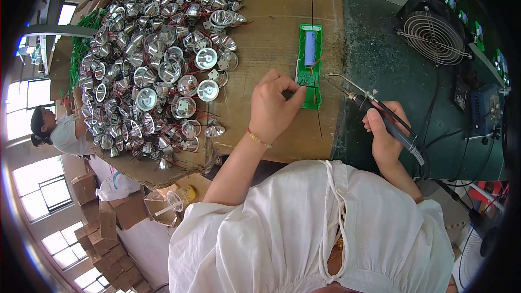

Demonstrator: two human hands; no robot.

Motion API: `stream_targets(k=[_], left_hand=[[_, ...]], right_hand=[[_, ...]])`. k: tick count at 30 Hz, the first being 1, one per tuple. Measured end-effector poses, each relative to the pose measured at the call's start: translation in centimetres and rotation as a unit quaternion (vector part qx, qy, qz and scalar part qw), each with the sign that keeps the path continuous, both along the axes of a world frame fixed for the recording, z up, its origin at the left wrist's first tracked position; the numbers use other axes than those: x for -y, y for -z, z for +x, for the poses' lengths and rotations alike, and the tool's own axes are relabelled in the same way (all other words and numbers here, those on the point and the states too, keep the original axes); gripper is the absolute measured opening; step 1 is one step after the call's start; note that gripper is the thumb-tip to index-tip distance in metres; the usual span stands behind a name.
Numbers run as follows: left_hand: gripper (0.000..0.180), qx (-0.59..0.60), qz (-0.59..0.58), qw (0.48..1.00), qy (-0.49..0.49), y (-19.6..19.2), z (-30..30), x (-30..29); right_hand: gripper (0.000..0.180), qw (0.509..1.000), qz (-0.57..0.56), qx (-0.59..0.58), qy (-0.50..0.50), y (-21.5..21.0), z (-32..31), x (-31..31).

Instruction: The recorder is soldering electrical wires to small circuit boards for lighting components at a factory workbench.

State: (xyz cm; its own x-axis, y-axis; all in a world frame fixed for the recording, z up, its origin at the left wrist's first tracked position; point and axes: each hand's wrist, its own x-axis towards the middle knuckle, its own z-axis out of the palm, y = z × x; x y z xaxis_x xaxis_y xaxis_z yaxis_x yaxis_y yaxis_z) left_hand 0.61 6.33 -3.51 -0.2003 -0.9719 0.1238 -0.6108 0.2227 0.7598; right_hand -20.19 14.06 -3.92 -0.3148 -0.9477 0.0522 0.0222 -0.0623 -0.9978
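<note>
A long green plastic housing [311,101] lies lengthwise on the cardboard in front of me. Inside it sit a blue cylindrical battery [310,49] and a small green circuit board [308,78], with a red wire beside them. Thin black wires stick out past both ends. My left hand [273,102] is at the housing's left edge, thumb and forefinger pinched together by the board; what they hold is hidden. My right hand [387,133] grips a soldering iron [369,107] with a thin metal feed tube. Its tip points at the board, slightly right of the housing.
Silvery reflector cups [146,76] with red wires are heaped on the left. A caged fan [434,38] stands at the back right, near a blue box [484,109] with cables. A co-worker [62,130] is beyond the heap. A drink cup [182,198] stands in a carton below the table edge.
</note>
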Motion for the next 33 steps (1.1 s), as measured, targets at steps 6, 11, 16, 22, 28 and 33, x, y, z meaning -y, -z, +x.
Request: stream_targets(k=[6, 11, 16, 22, 28, 33], left_hand=[[0.009, -0.017, -0.009, 1.000, -0.018, -0.6, -0.1, -0.3], [0.014, 0.026, -0.048, 0.998, -0.030, -1.3, 0.8, -0.2], [0.015, 0.153, 0.053, 0.987, 0.005, -1.8, -0.6, 2.6], [0.023, 0.169, -0.046, 0.985, -0.001, -1.5, -6.2, 18.6], [0.051, 0.224, -0.224, 0.938, -0.142, -1.2, -7.4, 32.0], [0.059, 0.402, 0.000, 0.913, -0.072, -2.3, -4.2, 33.7]], right_hand=[[0.018, 1.000, 0.005, 0.005, 0.010, 0.3, -0.9, -0.4], [0.017, 0.999, 0.018, 0.012, 0.031, 0.8, -2.1, -0.8], [0.015, 0.998, 0.033, 0.026, 0.041, 1.3, -3.0, -0.5], [0.015, 0.996, 0.069, 0.025, 0.040, 1.5, -3.4, -0.1], [0.016, 0.995, 0.070, 0.019, 0.069, 2.5, -3.4, -0.5], [0.015, 0.997, 0.058, 0.024, 0.055, 2.7, -3.5, -0.5]])
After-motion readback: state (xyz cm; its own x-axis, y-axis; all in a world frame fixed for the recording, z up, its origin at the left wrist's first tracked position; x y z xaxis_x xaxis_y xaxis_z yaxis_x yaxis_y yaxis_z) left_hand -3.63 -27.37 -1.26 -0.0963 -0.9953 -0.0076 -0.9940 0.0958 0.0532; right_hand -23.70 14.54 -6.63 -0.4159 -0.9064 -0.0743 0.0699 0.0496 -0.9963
